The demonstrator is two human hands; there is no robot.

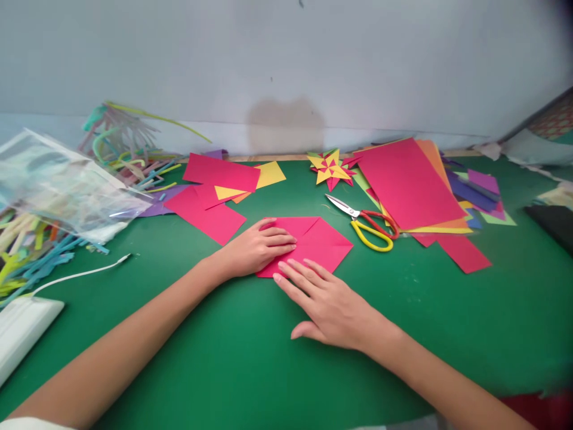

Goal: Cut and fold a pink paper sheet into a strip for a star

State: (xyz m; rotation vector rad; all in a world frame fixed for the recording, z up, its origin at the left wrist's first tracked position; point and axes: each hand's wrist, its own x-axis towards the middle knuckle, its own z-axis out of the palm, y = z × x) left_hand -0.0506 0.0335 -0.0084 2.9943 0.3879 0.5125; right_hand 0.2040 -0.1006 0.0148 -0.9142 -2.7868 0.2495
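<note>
In the head view, the folded red paper (320, 242) lies about midway across the green table (215, 364), between its far and near edges; the left hand (259, 249) rests flat over the paper's left part, its grip laid out with the fingers close together; the right hand (329, 307) reaches over the paper's near edge, its grip spread and the thumb held apart; I cannot tell whether its fingertips press down.

Scissors (353, 213) lie just right of the paper; beyond them, near the table's far edge, sit a red and yellow paper star (331, 168) and, further right, a stack of sheets (412, 185); loose red pieces (219, 170) lie left of the star; a clear bag (58, 185) lies towards the far left corner.
</note>
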